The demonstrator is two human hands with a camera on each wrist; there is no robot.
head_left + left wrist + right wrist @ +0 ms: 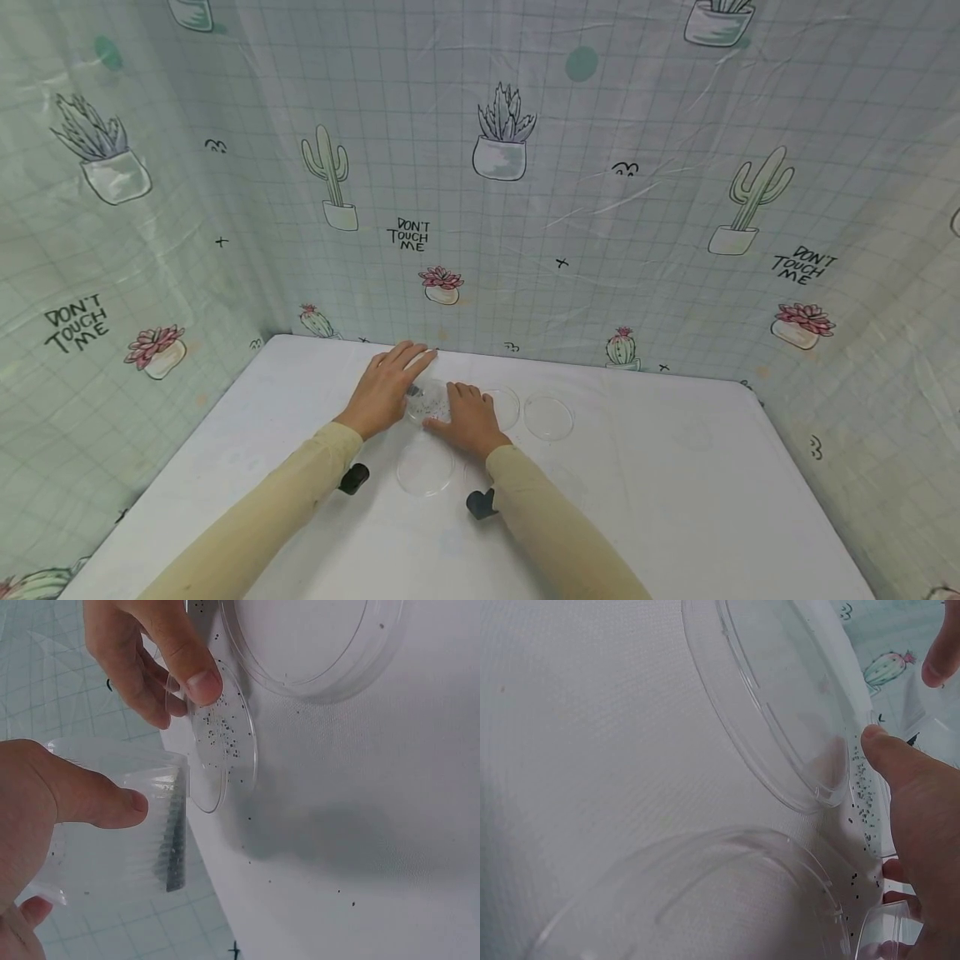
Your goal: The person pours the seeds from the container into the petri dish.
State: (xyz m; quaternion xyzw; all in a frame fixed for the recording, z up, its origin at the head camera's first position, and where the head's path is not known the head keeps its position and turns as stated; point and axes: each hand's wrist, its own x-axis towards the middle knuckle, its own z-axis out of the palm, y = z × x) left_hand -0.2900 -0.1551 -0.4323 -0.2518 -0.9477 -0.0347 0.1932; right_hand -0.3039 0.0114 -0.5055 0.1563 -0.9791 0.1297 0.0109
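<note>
Speckled dish (226, 739): clear, dotted with dark granules, near the far edge of the white surface (675, 483)
Right hand (471, 421): pinching that dish between thumb and fingers
Left hand (381, 393): gripping a clear container (146, 851) just beside it
Loose granules (250, 818): scattered nearby
Other clear dishes (426, 468): near the right hand
Backdrop (600, 225): plant-printed cloth
</note>
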